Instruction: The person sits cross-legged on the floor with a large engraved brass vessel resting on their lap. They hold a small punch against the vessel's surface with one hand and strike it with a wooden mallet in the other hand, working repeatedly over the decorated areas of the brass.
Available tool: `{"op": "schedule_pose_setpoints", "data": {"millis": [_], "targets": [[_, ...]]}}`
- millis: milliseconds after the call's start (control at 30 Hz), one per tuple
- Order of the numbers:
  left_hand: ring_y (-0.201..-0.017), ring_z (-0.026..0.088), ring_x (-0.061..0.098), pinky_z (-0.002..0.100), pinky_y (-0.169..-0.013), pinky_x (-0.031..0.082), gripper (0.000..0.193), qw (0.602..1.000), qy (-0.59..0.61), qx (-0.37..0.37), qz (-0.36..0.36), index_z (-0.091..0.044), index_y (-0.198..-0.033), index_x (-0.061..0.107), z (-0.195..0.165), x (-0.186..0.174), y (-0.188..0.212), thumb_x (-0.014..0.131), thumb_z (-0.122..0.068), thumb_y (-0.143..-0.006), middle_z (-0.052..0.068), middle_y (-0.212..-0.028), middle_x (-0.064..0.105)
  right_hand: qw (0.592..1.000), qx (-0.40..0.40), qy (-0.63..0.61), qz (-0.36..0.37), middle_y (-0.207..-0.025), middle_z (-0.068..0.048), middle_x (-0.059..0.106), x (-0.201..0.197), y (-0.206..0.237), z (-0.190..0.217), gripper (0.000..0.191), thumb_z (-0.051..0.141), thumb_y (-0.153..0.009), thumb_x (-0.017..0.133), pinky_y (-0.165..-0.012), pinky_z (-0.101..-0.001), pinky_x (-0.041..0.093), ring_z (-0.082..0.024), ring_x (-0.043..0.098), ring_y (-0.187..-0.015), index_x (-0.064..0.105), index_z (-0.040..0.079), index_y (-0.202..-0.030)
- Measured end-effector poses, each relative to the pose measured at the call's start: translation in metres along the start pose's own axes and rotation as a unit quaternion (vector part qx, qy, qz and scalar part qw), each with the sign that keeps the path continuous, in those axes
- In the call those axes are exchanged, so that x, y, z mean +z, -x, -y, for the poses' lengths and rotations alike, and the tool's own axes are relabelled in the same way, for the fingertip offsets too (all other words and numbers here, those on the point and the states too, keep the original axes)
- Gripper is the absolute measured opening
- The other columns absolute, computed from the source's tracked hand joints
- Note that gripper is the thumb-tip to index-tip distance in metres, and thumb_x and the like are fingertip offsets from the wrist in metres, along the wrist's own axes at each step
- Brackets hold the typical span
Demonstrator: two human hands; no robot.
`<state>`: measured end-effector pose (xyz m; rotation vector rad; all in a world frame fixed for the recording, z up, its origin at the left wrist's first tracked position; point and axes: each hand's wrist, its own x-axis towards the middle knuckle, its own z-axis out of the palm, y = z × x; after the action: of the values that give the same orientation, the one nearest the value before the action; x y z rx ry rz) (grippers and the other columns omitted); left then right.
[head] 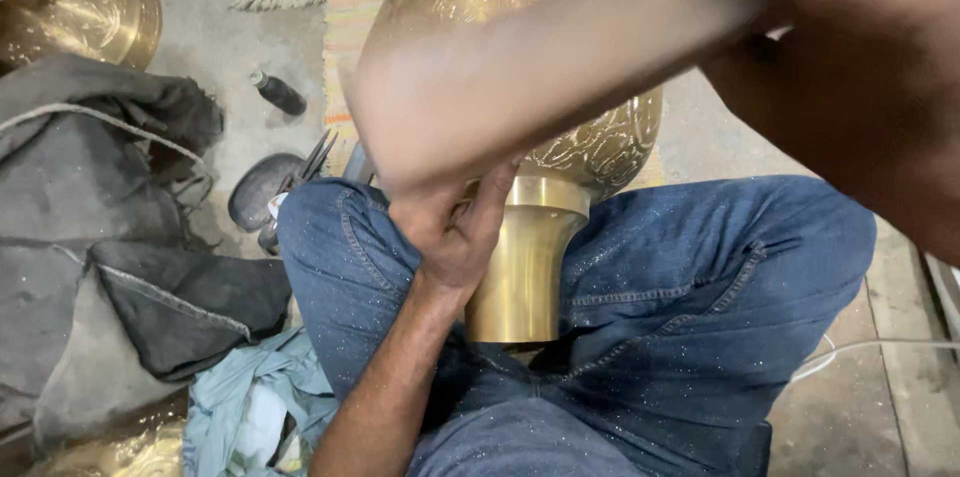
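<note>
Blurred forearm (560,67) over brass vase (525,267)

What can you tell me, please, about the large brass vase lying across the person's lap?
The brass vase looks like polished golden metal. Its round body bears fine engraved patterns, while the flared cylindrical neck is smooth and plain. It lies tilted, neck toward the person, resting between jeans-clad thighs. The left hand grips it where neck meets body. The right forearm, blurred, crosses over the body, hiding part of it; the right hand is not visible.
</note>
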<state>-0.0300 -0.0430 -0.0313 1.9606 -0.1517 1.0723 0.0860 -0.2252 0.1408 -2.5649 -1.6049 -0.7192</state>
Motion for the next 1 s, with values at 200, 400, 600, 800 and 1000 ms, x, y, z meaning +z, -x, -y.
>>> {"op": "schedule_pose_setpoints", "data": {"millis": [200, 400, 600, 800, 1000], "targets": [[-0.093, 0.018, 0.079, 0.024, -0.071, 0.064, 0.026, 1.000, 0.002, 0.002, -0.010, -0.002, -0.122, 0.066, 0.001, 0.001, 0.004, 0.080, -0.002, -0.100, 0.017, -0.115, 0.074, 0.989, -0.087, 0.120, 0.010, -0.076, -0.010, 0.066, -0.013, 0.008, -0.004, 0.009, 0.008, -0.094, 0.073, -0.060, -0.0358, 0.057, -0.022, 0.070, -0.072, 0.067, 0.004, -0.099], [-0.077, 0.013, 0.074, 0.025, -0.064, 0.058, 0.026, 1.000, -0.026, -0.011, 0.008, -0.003, -0.118, 0.071, 0.000, -0.001, -0.001, 0.083, -0.001, -0.096, 0.009, -0.100, 0.074, 0.994, -0.048, 0.100, -0.016, -0.081, -0.011, 0.067, 0.011, 0.026, -0.019, 0.008, 0.003, -0.097, 0.073, -0.063, -0.0335, 0.056, -0.021, 0.071, -0.075, 0.068, 0.004, -0.103], [-0.083, 0.014, 0.073, 0.028, -0.069, 0.061, 0.030, 0.999, 0.011, -0.025, 0.018, -0.004, -0.126, 0.068, -0.007, -0.003, -0.005, 0.080, -0.002, -0.099, 0.009, -0.105, 0.072, 0.995, -0.012, 0.095, 0.008, -0.078, -0.011, 0.066, 0.010, 0.026, -0.018, 0.010, 0.001, -0.103, 0.074, -0.061, -0.0337, 0.054, -0.020, 0.069, -0.070, 0.068, 0.005, -0.096], [-0.082, 0.014, 0.069, 0.028, -0.064, 0.058, 0.030, 1.000, 0.003, 0.003, 0.024, -0.003, -0.125, 0.066, -0.004, -0.005, -0.008, 0.078, -0.004, -0.098, 0.009, -0.103, 0.070, 0.993, -0.020, 0.107, 0.038, -0.074, -0.011, 0.068, 0.005, 0.022, -0.014, 0.011, 0.006, -0.098, 0.080, -0.058, -0.0353, 0.054, -0.021, 0.069, -0.066, 0.071, 0.005, -0.092], [-0.070, 0.009, 0.065, 0.026, -0.058, 0.053, 0.031, 0.999, -0.008, -0.003, 0.033, -0.007, -0.127, 0.068, -0.001, -0.007, -0.004, 0.082, -0.004, -0.099, 0.006, -0.094, 0.069, 0.996, 0.023, -0.066, -0.048, -0.085, -0.018, 0.065, 0.012, 0.040, -0.016, 0.011, -0.007, -0.100, 0.073, -0.067, -0.0379, 0.053, -0.028, 0.069, -0.079, 0.067, -0.003, -0.109]]}}
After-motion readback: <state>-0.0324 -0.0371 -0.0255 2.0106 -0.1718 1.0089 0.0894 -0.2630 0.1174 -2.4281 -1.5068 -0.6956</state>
